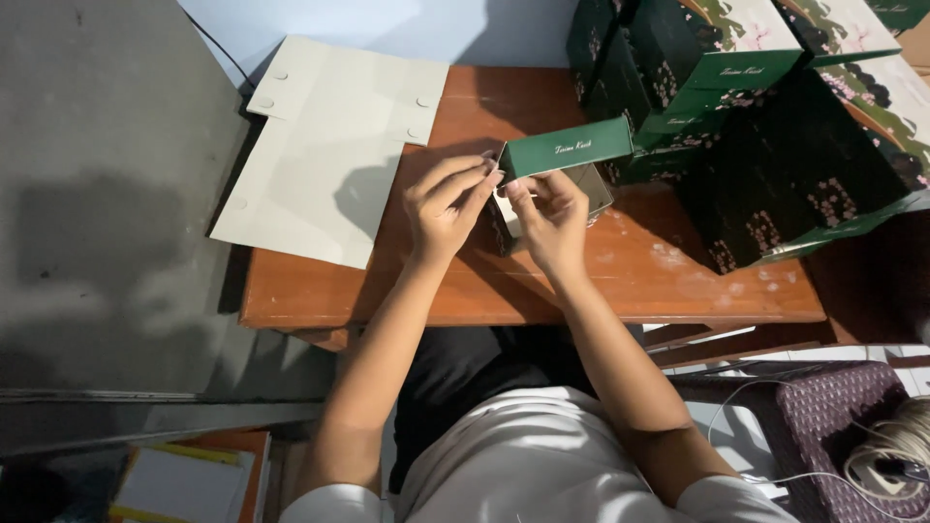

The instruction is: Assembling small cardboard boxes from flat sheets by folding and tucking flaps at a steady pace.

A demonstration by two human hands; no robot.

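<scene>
Both hands pinch the small green box: left hand (pixel 448 206) and right hand (pixel 550 215) at its open end, mid-bench (pixel 542 291). Flat cardboard sheet (pixel 329 145) overhangs the bench's left edge.

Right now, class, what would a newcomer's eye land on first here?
Both hands, the left hand and right hand, meet at one end of a small green box at the middle of the wooden table. A stack of dark green flowered boxes crowds the right; flat pale card sheets lie left.

Small green box (pixel 567 155) mid-table; stacked dark green blossom-printed boxes (pixel 765 126) right; flat pale cardboard blank (pixel 320 165) left.
</scene>
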